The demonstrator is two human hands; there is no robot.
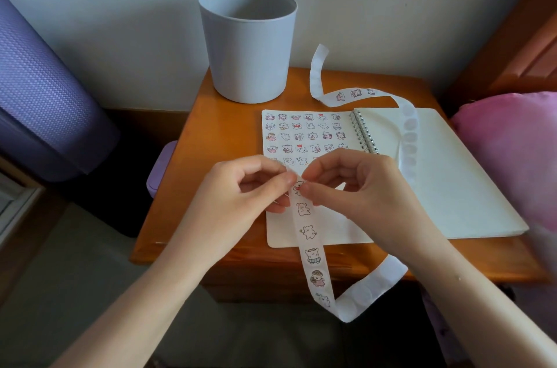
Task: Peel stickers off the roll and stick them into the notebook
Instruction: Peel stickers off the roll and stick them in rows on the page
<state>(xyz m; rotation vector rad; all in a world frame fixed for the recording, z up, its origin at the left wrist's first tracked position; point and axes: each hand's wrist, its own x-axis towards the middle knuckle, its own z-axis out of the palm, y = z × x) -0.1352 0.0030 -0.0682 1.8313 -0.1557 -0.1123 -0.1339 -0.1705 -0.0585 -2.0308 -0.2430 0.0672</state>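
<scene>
Strip point(303, 212) pinched over notebook point(446, 186)
Left hand point(241, 189) and right hand point(355, 183) meet, fingers curled, both grips clamped on it.

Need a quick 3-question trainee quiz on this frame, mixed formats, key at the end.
1. True or false: the grey bucket stands on the spiral notebook.
2. The notebook's left page shows: A) rows of stickers B) handwriting C) nothing at all.
3. Fill in: the left hand and right hand both pinch the ____ above that page.
Key: 1 false, it stands on the wooden table behind the notebook. 2 A. 3 sticker strip.
</scene>
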